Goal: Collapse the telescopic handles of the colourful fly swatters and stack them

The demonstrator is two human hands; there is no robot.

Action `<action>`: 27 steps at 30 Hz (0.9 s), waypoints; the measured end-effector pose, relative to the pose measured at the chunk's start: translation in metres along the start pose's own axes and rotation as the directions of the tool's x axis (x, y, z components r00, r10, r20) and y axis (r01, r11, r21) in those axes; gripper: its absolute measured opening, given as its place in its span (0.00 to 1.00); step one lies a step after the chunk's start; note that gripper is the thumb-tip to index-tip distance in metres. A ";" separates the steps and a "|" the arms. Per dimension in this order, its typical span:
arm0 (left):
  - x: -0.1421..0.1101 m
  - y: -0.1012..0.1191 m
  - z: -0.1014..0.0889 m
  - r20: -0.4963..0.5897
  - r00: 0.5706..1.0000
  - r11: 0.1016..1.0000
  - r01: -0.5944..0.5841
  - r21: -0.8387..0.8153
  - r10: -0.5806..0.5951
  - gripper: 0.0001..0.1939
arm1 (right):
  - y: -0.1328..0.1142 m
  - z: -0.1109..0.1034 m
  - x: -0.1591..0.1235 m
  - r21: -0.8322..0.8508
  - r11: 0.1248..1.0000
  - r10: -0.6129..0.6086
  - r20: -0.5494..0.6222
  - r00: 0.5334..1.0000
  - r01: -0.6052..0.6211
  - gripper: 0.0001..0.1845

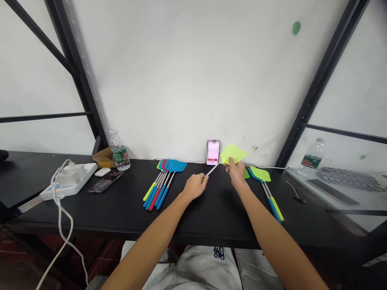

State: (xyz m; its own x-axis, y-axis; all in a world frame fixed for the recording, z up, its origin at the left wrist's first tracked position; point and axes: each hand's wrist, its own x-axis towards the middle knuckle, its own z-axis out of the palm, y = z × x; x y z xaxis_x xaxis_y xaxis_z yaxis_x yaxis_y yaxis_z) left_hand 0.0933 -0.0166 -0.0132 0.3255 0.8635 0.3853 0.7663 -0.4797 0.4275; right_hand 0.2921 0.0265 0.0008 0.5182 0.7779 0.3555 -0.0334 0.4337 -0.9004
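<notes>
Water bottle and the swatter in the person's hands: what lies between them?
In the head view, a bunch of fly swatters lies on the black table, between the water bottle and the yellow-green fly swatter held by the left hand and right hand.

A neon-yellow mesh fly swatter (233,154) is held at a slant, its thin metal shaft running down-left.
</notes>
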 end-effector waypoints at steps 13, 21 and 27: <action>0.001 -0.001 0.003 -0.006 1.000 1.000 -0.013 0.015 0.013 0.21 | 0.000 0.001 -0.003 0.019 0.999 -0.038 0.033 0.999 0.037 0.21; 0.000 0.000 0.001 -0.010 0.999 0.999 -0.038 -0.033 0.037 0.21 | -0.006 0.000 -0.003 0.000 0.997 0.078 -0.027 0.997 -0.078 0.17; -0.002 0.001 0.000 0.002 0.996 0.994 -0.086 -0.071 0.087 0.21 | -0.007 -0.001 -0.004 0.004 0.993 0.118 -0.031 0.993 -0.118 0.16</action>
State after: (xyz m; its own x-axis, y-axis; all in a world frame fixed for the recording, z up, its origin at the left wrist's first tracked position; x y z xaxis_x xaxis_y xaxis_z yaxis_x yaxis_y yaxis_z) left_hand 0.0933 -0.0186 -0.0130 0.3918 0.8190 0.4191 0.6943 -0.5621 0.4494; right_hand 0.2911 0.0200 0.0057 0.5369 0.8091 0.2390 -0.0973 0.3408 -0.9351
